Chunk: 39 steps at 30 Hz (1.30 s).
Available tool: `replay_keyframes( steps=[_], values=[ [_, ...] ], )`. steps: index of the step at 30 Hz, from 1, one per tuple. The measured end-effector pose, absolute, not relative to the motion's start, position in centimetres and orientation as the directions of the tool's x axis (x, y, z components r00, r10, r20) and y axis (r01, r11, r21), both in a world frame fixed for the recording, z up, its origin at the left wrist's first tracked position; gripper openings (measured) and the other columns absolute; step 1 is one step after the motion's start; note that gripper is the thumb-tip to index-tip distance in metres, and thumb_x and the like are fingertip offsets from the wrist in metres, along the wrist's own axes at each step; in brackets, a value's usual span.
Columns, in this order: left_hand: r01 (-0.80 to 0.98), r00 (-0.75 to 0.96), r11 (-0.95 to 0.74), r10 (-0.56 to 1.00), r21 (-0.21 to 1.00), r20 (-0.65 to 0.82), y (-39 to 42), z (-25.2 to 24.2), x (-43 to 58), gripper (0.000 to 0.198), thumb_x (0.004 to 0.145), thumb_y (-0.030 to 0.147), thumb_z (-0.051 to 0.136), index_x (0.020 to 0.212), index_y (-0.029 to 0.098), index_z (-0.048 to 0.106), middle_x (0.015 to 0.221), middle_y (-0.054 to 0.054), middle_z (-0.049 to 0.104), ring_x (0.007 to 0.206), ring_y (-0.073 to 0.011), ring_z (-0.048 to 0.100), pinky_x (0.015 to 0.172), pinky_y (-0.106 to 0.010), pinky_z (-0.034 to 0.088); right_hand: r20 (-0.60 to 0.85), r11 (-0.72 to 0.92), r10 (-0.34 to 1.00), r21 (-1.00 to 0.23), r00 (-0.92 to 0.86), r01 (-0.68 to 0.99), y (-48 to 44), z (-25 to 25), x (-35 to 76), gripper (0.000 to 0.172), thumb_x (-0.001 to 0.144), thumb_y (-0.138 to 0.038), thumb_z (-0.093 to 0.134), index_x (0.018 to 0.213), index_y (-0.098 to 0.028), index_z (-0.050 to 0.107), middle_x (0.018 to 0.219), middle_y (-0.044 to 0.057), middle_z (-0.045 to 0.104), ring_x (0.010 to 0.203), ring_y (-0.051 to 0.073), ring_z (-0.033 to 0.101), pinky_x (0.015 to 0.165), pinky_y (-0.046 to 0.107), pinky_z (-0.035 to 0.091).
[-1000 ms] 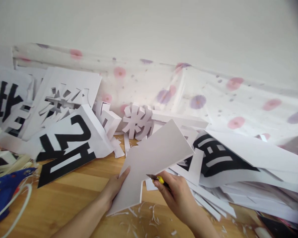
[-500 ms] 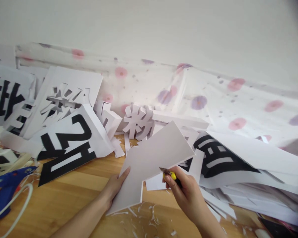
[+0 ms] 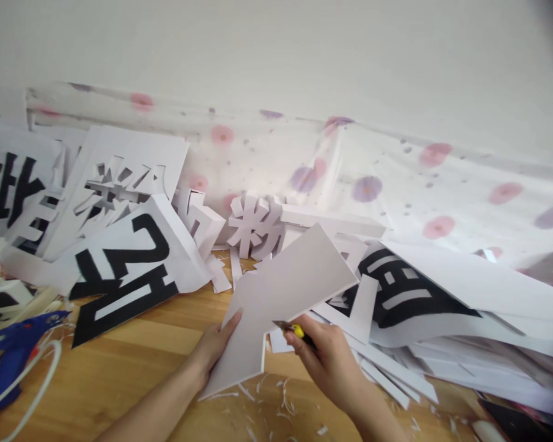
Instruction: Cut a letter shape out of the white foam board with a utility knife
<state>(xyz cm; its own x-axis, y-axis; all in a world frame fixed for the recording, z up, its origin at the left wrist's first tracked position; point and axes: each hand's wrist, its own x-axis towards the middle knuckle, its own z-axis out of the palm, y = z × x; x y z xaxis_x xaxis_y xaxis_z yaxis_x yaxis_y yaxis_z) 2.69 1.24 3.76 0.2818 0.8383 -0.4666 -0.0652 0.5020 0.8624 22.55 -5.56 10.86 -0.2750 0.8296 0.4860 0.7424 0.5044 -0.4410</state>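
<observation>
My left hand (image 3: 219, 344) grips the lower left edge of a white foam board piece (image 3: 286, 279), thumb on top and the other fingers hidden beneath. The board is tilted above the table, with a notch cut into its lower right side. In my right hand (image 3: 325, 353) is a yellow and black utility knife (image 3: 298, 331), its blade pointing left. The blade tip lies at the inner corner of the notch; I cannot tell whether it touches the board. Thin white shavings (image 3: 286, 399) are scattered below on the wooden table (image 3: 175, 350).
Left lie a blue glue gun (image 3: 16, 356) with a white cord and a board with black characters (image 3: 129, 270). White cut-out characters (image 3: 253, 227) stand at the back before a spotted plastic sheet (image 3: 258, 153). White boards and strips (image 3: 479, 362) pile up on the right.
My right hand has moved left with the utility knife, along the board's lower right edge to the notch corner. My left hand and the board have barely moved.
</observation>
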Motion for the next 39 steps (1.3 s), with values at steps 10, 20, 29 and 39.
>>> replay_keyframes(
  steps=[10, 20, 29, 39],
  values=[
    [-0.072, 0.274, 0.548, 0.814, 0.833, -0.512, 1.0, 4.7, 2.7, 0.065, 0.058, 0.070, 0.059, 0.087, 0.012, 0.065, 0.060, -0.006, 0.066, 0.056, -0.0208, 0.060, 0.053, -0.029, 0.045, 0.566, 0.486, 0.807, -0.480, -0.165, 0.731, -6.0, 11.1, 23.3, 0.016, 0.090, -0.030, 0.039, 0.087, -0.021, 0.051, 0.057, -0.003, 0.054, 0.048, 0.011, 0.049, 0.047, 0.021, 0.035],
    [-0.058, 0.274, 0.532, 0.822, 0.845, -0.499, 1.3, 4.0, 2.6, 0.062, 0.060, 0.070, 0.057, 0.082, 0.013, 0.065, 0.066, -0.008, 0.067, 0.056, -0.0201, 0.060, 0.053, -0.028, 0.045, 0.494, 0.481, 0.845, -0.533, -0.205, 0.696, -5.8, 10.9, 22.9, 0.017, 0.091, -0.031, 0.038, 0.084, -0.022, 0.050, 0.061, -0.003, 0.055, 0.052, 0.011, 0.049, 0.051, 0.021, 0.036],
    [-0.094, 0.302, 0.513, 0.832, 0.853, -0.466, 1.4, 3.4, 2.5, 0.062, 0.060, 0.071, 0.057, 0.080, 0.013, 0.065, 0.064, -0.007, 0.066, 0.059, -0.0201, 0.060, 0.055, -0.028, 0.045, 0.476, 0.499, 0.837, -0.458, -0.271, 0.736, -5.6, 10.3, 22.0, 0.016, 0.090, -0.029, 0.038, 0.086, -0.021, 0.052, 0.061, -0.003, 0.052, 0.050, 0.010, 0.044, 0.050, 0.021, 0.032],
    [-0.088, 0.273, 0.522, 0.831, 0.848, -0.484, 1.3, 4.0, 2.7, 0.059, 0.059, 0.071, 0.058, 0.075, 0.015, 0.064, 0.051, -0.001, 0.059, 0.054, -0.0189, 0.058, 0.052, -0.027, 0.043, 0.495, 0.512, 0.821, -0.418, -0.284, 0.751, -5.5, 10.3, 21.6, 0.015, 0.090, -0.028, 0.039, 0.084, -0.021, 0.052, 0.061, -0.003, 0.054, 0.050, 0.010, 0.047, 0.050, 0.020, 0.034]
  ],
)
